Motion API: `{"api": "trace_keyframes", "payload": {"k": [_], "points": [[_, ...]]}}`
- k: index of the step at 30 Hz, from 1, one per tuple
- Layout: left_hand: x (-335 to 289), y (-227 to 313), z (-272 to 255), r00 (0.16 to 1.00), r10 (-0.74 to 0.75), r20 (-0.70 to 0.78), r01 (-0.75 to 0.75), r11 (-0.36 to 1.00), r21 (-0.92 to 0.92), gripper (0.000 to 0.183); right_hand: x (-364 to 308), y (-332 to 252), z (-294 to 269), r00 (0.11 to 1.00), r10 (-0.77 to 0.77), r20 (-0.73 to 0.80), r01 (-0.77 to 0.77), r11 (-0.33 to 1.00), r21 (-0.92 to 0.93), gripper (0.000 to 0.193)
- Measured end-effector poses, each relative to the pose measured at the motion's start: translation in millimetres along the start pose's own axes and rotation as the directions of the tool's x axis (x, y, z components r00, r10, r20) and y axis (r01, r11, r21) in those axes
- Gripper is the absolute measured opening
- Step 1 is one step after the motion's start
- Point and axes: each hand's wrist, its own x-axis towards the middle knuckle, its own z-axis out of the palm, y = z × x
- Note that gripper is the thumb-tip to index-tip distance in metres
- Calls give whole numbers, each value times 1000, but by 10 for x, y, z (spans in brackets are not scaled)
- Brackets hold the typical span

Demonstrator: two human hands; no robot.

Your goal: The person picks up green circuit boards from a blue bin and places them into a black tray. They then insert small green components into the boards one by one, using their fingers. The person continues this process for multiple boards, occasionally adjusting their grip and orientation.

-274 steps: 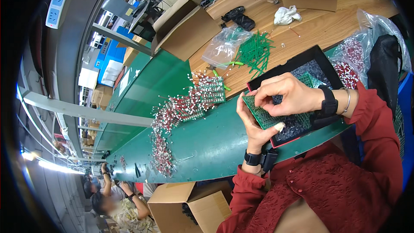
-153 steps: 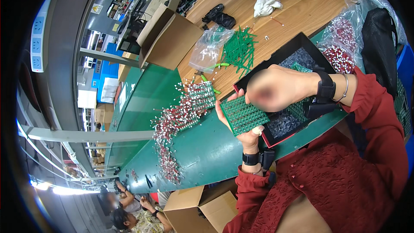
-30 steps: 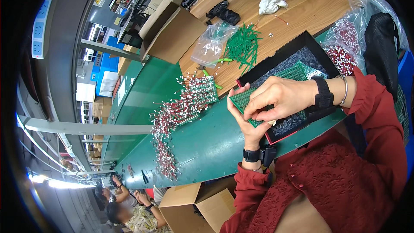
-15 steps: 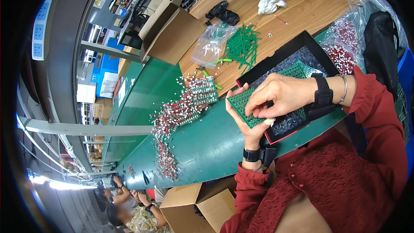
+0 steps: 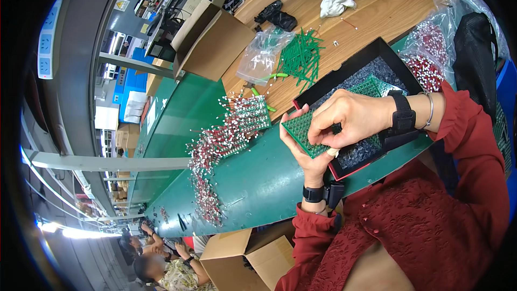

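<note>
My left hand (image 5: 306,157) is closed round the edges of a green circuit board panel (image 5: 298,128), keeping it tilted over the near side of a black box (image 5: 329,80). Over the panel's face, my right hand (image 5: 350,117) has thumb and fingers pinched together at its surface. Whatever sits between those fingertips is hidden. Many tiny dark grey parts (image 5: 350,166) fill the box. Another green panel (image 5: 371,85) lies on them beyond my right hand, partly under a clear plastic piece. A pale cover (image 5: 333,152) shows on a fingertip by the panel's near edge.
Left of the box, red wires with white ends (image 5: 212,156) spread over a panel and the green bench (image 5: 264,183). Behind are green strips (image 5: 301,56), green-handled pliers (image 5: 256,92) and a clear bag (image 5: 258,59). Bagged red-and-white parts (image 5: 428,70) stand right. Co-workers sit far left.
Both hands and the panel stay in nearly the same place, with the right fingers still pinched at its surface. The whole view has shifted very slightly. A far co-worker's arms have moved.
</note>
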Motion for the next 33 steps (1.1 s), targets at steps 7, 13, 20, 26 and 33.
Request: {"api": "trace_keyframes", "payload": {"k": [7, 13, 20, 26, 33], "points": [[5, 19, -9, 1000, -18, 22, 17, 999, 34, 125, 23, 38, 6, 990, -135, 47, 138, 988, -67, 13], [3, 22, -12, 998, -60, -25, 58, 995, -80, 126, -5, 24, -63, 997, -36, -75, 28, 993, -113, 21], [-10, 74, 24, 996, -82, -34, 75, 984, -164, 125, -13, 69, -16, 998, 57, -27, -59, 996, -71, 25], [22, 35, -11, 1000, -31, -8, 30, 996, -79, 125, -14, 83, -19, 1000, -27, 11, 27, 1000, 2, 21], [-1, 22, -7, 999, -32, -16, 31, 998, -58, 125, 0, 64, -31, 995, -85, 48, 88, 994, -71, 15]]}}
